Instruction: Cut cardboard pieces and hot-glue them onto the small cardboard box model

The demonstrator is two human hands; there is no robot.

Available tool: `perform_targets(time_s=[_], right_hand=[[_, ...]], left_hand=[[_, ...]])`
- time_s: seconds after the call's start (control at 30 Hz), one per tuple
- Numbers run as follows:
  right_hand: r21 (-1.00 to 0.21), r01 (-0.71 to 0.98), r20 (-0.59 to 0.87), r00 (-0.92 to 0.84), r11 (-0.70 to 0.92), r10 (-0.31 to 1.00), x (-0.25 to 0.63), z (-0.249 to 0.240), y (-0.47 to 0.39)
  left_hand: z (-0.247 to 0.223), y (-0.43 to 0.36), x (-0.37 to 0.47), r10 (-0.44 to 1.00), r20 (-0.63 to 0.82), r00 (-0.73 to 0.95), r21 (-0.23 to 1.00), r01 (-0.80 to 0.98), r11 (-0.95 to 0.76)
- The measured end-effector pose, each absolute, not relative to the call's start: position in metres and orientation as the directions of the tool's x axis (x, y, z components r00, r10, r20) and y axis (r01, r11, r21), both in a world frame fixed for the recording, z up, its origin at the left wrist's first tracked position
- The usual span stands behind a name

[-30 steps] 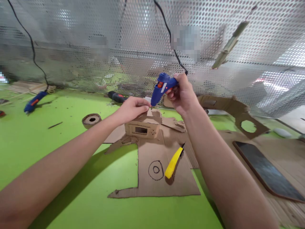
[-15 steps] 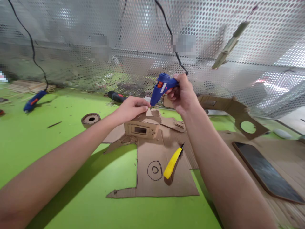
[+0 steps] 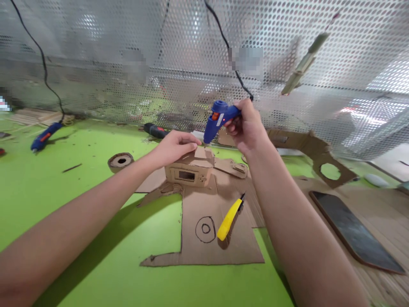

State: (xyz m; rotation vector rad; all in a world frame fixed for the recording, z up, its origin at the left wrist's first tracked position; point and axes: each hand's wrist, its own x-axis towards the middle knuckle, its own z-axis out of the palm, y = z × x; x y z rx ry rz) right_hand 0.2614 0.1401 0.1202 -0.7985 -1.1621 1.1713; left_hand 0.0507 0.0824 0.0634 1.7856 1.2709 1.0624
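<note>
My right hand [image 3: 248, 128] is wrapped around the handle of a blue hot glue gun [image 3: 214, 121], a small red light lit on its side. The nozzle points down at the top of a small cardboard box [image 3: 190, 175]. A rectangular window and small round details mark the box's front. On top of the box, my left hand [image 3: 177, 147] rests with its thumb and fingertips at a raised cardboard strip near the nozzle; some of its fingers are hidden. Beneath the box lies a cut cardboard sheet [image 3: 198, 251] with two circles drawn on it.
A yellow utility knife [image 3: 230, 219] with its blade out lies on the sheet. A cardboard ring [image 3: 120, 161] and another blue glue gun [image 3: 47, 136] are at left. At right are a phone [image 3: 354, 230] and a curved cardboard piece [image 3: 332, 170]. A perforated metal panel [image 3: 105, 64] stands behind.
The glue gun's nozzle has shifted slightly to the right along the top of the box. My left hand stays on the box. The view has drifted a little.
</note>
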Motion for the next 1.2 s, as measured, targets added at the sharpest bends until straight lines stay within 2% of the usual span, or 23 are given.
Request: perform_targets(time_s=[0.53,0.9,1.2], right_hand=[[-0.93,-0.3,0.232,-0.033,0.211,0.972,0.254,0.118,0.136],[-0.909,-0.326,0.302,-0.08,0.261,0.95,0.248,0.11,0.142],[-0.898,-0.358,0.282,-0.023,0.256,0.959,0.252,0.11,0.15]], left_hand=[[0.063,0.084,0.053,0.958,0.216,0.189,0.901,0.34,-0.27],[0.063,0.083,0.051,0.945,0.239,0.224,0.88,0.36,-0.308],[0.062,0.084,0.051,0.951,0.257,0.172,0.868,0.393,-0.305]])
